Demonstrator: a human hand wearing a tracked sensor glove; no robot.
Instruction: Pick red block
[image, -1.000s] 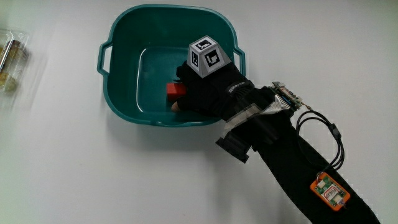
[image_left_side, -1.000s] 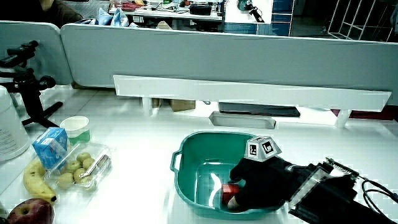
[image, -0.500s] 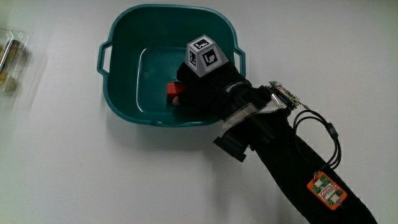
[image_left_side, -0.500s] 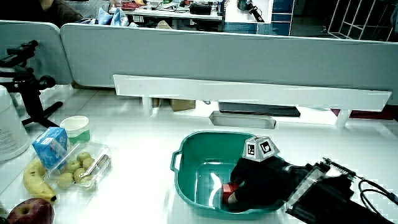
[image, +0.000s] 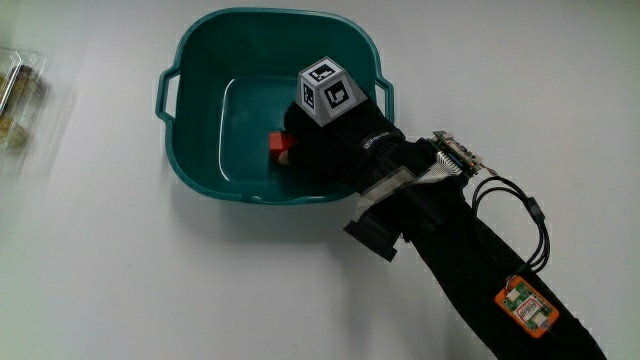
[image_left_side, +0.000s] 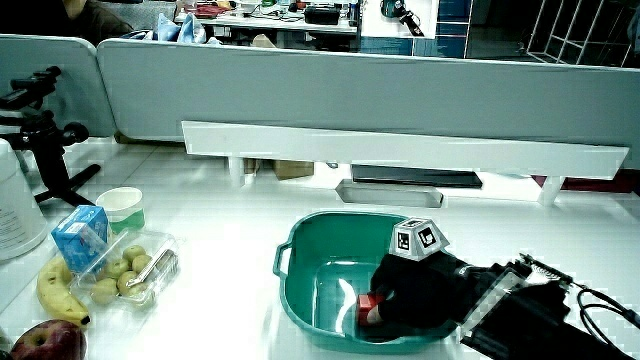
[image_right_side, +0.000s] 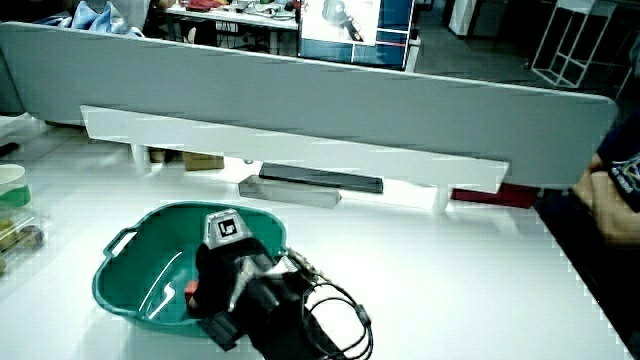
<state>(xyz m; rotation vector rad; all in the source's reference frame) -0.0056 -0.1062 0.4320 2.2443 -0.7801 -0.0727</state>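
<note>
The red block (image: 278, 147) lies inside the teal basin (image: 200, 60), near the wall closest to the person. The gloved hand (image: 335, 140), with its patterned cube (image: 329, 90) on its back, reaches into the basin and its fingers are curled over the block. Only one corner of the block shows past the fingers. In both side views the block (image_left_side: 367, 302) (image_right_side: 192, 292) peeks out at the fingertips of the hand (image_left_side: 420, 290) (image_right_side: 228, 268), low in the basin (image_left_side: 330, 222) (image_right_side: 128, 240).
A clear pack of kiwis (image: 18, 95) (image_left_side: 130, 270) lies at the table's edge, with a banana (image_left_side: 52, 290), an apple (image_left_side: 45, 340), a blue carton (image_left_side: 80, 235) and a cup (image_left_side: 122, 205) around it. A small tripod (image_left_side: 50, 150) stands nearby. A grey tray (image_left_side: 390, 190) lies under the white shelf (image_left_side: 400, 150).
The fingers have closed a little further over the red block, so less of it shows. The basin has not moved.
</note>
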